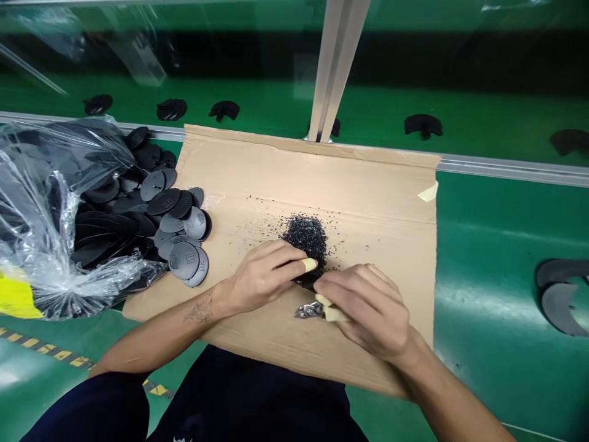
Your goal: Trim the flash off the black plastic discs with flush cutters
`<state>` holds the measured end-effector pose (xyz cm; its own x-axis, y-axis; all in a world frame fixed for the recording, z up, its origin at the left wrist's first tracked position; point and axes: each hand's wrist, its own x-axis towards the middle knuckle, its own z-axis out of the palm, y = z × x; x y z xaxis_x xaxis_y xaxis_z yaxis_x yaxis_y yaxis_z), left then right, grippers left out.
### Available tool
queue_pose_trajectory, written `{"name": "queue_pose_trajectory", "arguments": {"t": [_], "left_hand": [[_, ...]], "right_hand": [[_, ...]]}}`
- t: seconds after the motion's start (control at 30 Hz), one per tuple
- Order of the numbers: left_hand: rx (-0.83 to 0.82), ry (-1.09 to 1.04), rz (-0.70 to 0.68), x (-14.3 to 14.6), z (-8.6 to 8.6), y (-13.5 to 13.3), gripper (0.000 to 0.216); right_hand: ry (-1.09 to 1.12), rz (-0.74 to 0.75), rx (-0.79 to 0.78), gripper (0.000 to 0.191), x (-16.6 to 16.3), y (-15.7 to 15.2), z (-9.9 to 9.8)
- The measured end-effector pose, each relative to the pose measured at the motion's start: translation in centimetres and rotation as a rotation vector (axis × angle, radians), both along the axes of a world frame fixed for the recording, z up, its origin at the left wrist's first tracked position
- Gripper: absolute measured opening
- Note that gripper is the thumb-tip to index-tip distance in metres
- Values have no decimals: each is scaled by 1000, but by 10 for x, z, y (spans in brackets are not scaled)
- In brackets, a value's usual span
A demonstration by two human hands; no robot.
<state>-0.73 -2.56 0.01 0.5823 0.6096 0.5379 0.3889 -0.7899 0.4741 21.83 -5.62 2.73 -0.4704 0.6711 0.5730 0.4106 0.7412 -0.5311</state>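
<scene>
My left hand (pixel 271 273) is closed in a pinch, with pale yellow tape around a fingertip. A dark edge of a black plastic piece (pixel 304 283) shows at its fingers; most of the piece is hidden. In my right hand (pixel 372 307) is a pair of side cutters (pixel 309 310), its metal jaws pointing left and yellow wrapping on its handles. The right fingertips are close to the black piece; whether they touch it I cannot tell. Just beyond both hands lies a heap of small black trimmings (pixel 306 236), scattered on the cardboard sheet (pixel 368 202).
Black oval discs (pixel 184 259) spill from a clear plastic bag (pixel 50 184) on the left. A metal post (pixel 338 67) rises behind the cardboard, beside a metal rail (pixel 506 169). Curved black parts (pixel 562 301) lie on the green surface at right. Yellow tape (pixel 429 192) sits on the cardboard's edge.
</scene>
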Motion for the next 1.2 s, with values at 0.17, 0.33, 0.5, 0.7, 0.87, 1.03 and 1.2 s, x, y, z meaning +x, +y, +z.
{"name": "queue_pose_trajectory", "arguments": {"t": [0.17, 0.33, 0.5, 0.7, 0.87, 1.03, 1.2], "left_hand": [[-153, -96, -11, -1, 2, 1, 23], [-305, -293, -22, -3, 7, 0, 24], [-333, -355, -26, -4, 7, -1, 26], [-336, -379, -13, -4, 7, 0, 23], [-334, -377, -19, -4, 7, 0, 25], [-319, -393, -42, -2, 4, 0, 26], [-299, -387, -65, -1, 3, 0, 25]], "right_hand": [[150, -64, -243, 34, 10, 10, 8], [-57, -115, -183, 31, 20, 22, 3], [-151, -90, -75, 30, 18, 22, -8], [-188, -135, 7, 34, 17, 19, -10], [-247, -157, 81, 33, 17, 18, -6], [-281, -171, 131, 29, 17, 19, -5], [-284, -183, 183, 21, 14, 19, -6]]}}
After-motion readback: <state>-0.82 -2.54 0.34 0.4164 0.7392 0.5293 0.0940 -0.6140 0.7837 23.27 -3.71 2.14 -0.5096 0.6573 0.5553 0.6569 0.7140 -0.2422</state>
